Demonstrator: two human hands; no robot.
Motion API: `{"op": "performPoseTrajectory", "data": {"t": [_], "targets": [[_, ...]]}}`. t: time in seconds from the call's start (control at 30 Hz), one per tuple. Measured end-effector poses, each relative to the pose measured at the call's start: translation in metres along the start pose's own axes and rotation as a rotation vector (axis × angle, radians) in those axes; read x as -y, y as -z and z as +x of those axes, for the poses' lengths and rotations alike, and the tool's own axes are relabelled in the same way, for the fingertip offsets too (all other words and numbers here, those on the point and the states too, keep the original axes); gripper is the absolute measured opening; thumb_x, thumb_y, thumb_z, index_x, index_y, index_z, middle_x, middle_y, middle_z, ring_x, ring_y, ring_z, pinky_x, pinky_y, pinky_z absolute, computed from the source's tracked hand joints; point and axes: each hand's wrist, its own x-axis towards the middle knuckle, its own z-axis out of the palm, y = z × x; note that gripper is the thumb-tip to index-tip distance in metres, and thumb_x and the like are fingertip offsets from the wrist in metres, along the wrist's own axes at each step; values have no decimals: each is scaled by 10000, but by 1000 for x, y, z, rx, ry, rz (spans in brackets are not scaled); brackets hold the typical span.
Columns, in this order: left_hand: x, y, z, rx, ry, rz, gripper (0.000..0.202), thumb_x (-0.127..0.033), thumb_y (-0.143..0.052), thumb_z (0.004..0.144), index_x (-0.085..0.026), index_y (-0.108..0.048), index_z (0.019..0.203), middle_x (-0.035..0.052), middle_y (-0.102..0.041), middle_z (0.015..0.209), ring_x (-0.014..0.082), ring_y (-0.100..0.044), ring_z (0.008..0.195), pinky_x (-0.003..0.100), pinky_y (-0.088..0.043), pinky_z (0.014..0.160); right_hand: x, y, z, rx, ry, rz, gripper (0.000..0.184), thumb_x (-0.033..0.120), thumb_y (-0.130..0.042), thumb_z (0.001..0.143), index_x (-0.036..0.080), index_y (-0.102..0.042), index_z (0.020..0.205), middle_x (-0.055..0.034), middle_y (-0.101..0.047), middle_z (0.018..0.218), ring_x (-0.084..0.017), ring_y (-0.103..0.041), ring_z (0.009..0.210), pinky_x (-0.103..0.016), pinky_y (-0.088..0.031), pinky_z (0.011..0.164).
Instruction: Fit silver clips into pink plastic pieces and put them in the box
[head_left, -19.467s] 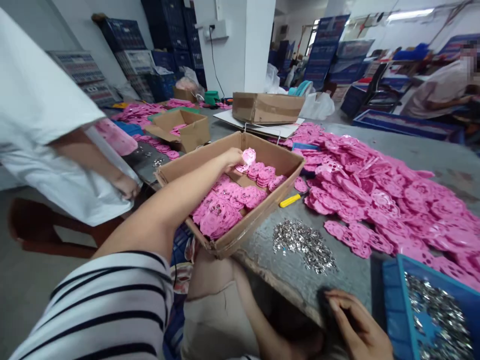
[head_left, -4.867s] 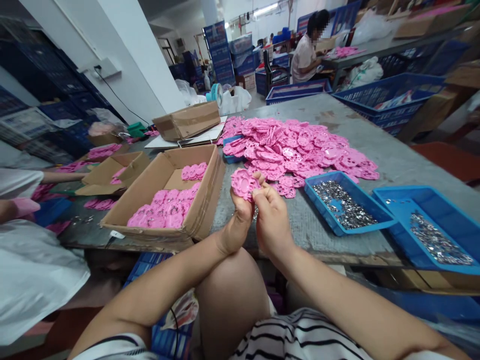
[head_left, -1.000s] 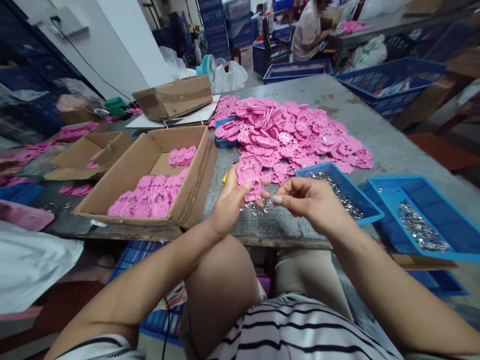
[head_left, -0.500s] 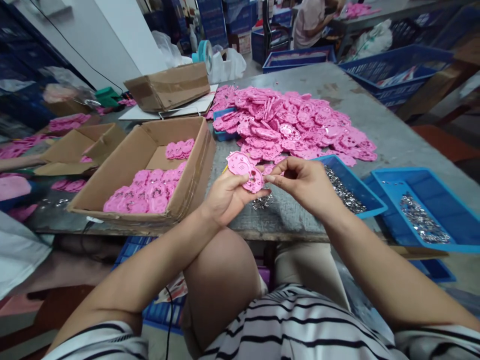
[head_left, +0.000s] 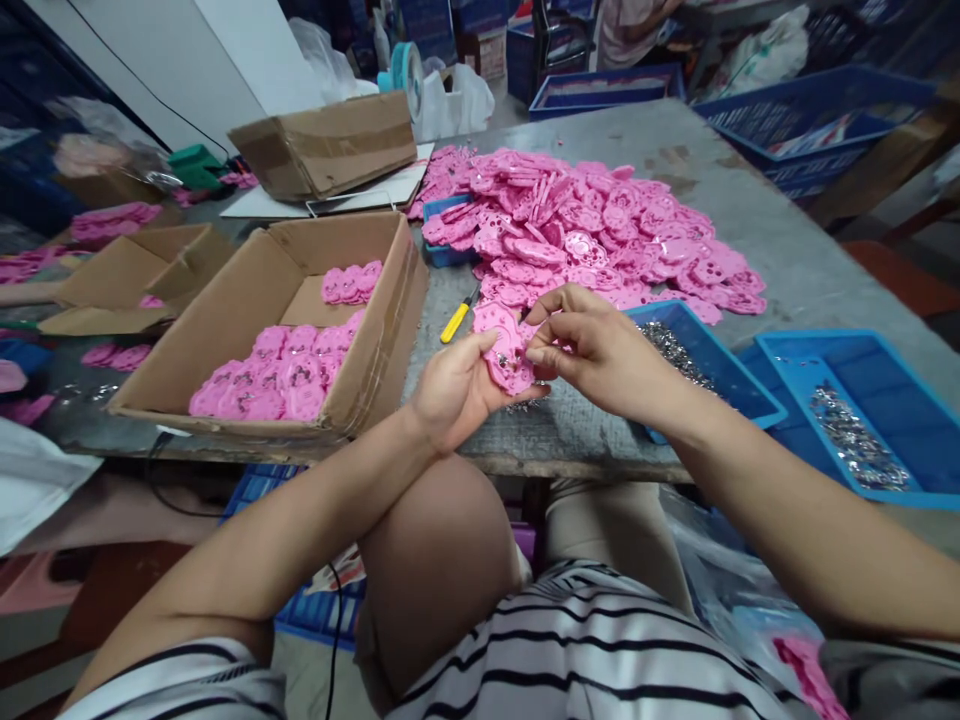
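My left hand (head_left: 452, 385) is closed around a pink plastic piece (head_left: 504, 352), held over the near edge of the grey table (head_left: 795, 270). My right hand (head_left: 592, 345) pinches its fingertips together against the top of that piece; what it pinches is too small to name. A little heap of small silver metal parts (head_left: 517, 405) lies on the table under the hands. A blue tray (head_left: 739, 385) of the same silver parts sits just right of my right hand. A big pile of pink pieces (head_left: 592, 225) lies behind the hands.
A cardboard box (head_left: 247, 310) holding stacked pink pieces stands at the left. A yellow-handled tool (head_left: 456, 320) lies beside it. A second blue tray (head_left: 892, 400) with metal parts is at the far right. More boxes, blue crates and another person's arm lie beyond.
My right hand has closed in on the pink piece and now touches its top. My left hand has tilted the piece and lowered it slightly. The view has dipped downward.
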Motion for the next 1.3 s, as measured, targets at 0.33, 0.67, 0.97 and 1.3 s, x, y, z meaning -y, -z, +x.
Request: {"op": "performPoseTrajectory", "data": {"t": [0.33, 0.67, 0.97, 1.3], "targets": [[3, -2, 0, 16, 30, -36, 332, -166, -344, 929, -94, -562, 1170, 111, -732, 923, 220, -702, 916, 456, -548, 890, -5, -6, 1, 20, -50, 23, 200, 197, -613, 804, 189, -540, 618, -57, -596, 913, -181, -541, 833, -326, -441, 722], [3, 2, 3, 35, 71, -64, 341, -167, -334, 931, -80, -574, 1158, 114, -725, 922, 211, -704, 861, 448, -551, 871, -7, -8, 1, 16, -74, -2, 221, 291, -626, 824, 200, -546, 640, -54, -589, 875, -189, -539, 806, -333, -433, 712], [6, 8, 7, 52, 67, -34, 289, -177, -361, 926, -88, -591, 1077, 125, -724, 914, 249, -707, 910, 488, -537, 894, -22, -19, -3, -87, -339, 363, 241, 440, -620, 807, 215, -536, 787, -13, -600, 765, -134, -500, 629, -283, -413, 598], [9, 15, 12, 112, 9, 41, 249, -200, -367, 919, -106, -589, 982, 118, -727, 907, 245, -713, 874, 404, -569, 811, -103, 42, -42, 4, -875, -505, 113, 147, -681, 636, 206, -585, 625, -60, -589, 657, -188, -504, 625, -335, -341, 593]]}}
